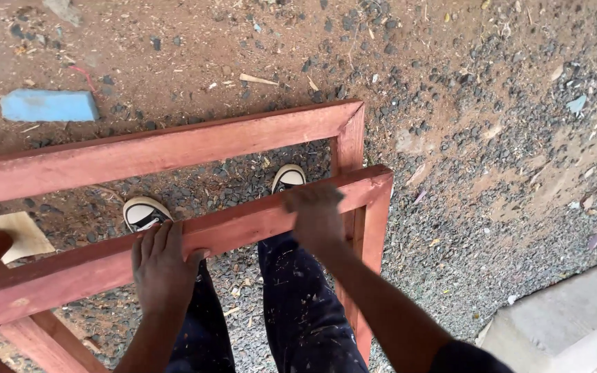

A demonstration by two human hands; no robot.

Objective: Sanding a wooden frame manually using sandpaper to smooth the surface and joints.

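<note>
down at six o'clock, left hand (162, 266) wraps its fingers over the near rail of a reddish-brown stained wooden frame (243, 224), thumb tucked under. right hand (316, 214), blurred, sits closed on the same rail toward three o'clock. looks like sanding or rubbing along it; next stroke wants firm bracing. grey gravel ground (492, 173) beyond, blue block (48, 106) at ten o'clock.

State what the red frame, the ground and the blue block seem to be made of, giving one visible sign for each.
Red frame: apparently wood with a reddish stain; faint grain shows along the rails and the corners are mitred. Both hands, left and right, rest on its near rail.
Ground: packed reddish dirt with loose dark gravel and wood chips.
Blue block: unclear, perhaps foam or painted stone; matte and dusty.
</note>
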